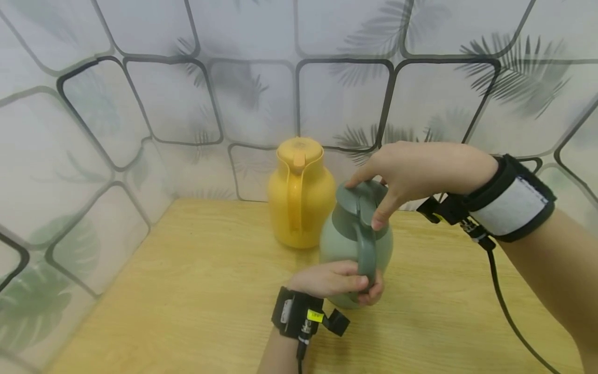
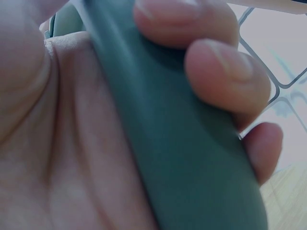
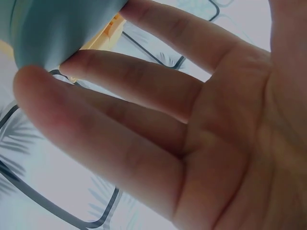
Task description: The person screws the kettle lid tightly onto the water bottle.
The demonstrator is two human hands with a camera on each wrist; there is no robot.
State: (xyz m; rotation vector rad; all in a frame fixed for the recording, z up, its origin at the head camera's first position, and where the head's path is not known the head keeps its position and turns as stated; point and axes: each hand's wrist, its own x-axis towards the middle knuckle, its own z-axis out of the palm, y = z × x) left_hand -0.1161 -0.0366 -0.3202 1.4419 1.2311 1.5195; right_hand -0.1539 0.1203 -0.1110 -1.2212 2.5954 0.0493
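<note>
A green vacuum jug (image 1: pixel 336 246) with a darker green lid (image 1: pixel 350 200) and handle (image 1: pixel 366 254) stands tilted in the head view. Low on the handle, my left hand (image 1: pixel 334 279) grips it, and the left wrist view has the fingers (image 2: pixel 225 72) curled round the handle (image 2: pixel 177 143). Over the top of the jug, my right hand (image 1: pixel 406 169) spans the lid, its thumb at the near side and fingertips at the far rim. In the right wrist view, long fingers (image 3: pixel 139 76) reach the lid's edge (image 3: pixel 62 28). The jug's base is partly behind the left hand.
A yellow vacuum jug (image 1: pixel 280 208) of similar shape stands upright behind and left of the green one. Both are on a wooden table (image 1: pixel 187 291). A patterned wall covering (image 1: pixel 261 104) closes off the back and left. A cable (image 1: pixel 509 311) hangs from the right wrist band.
</note>
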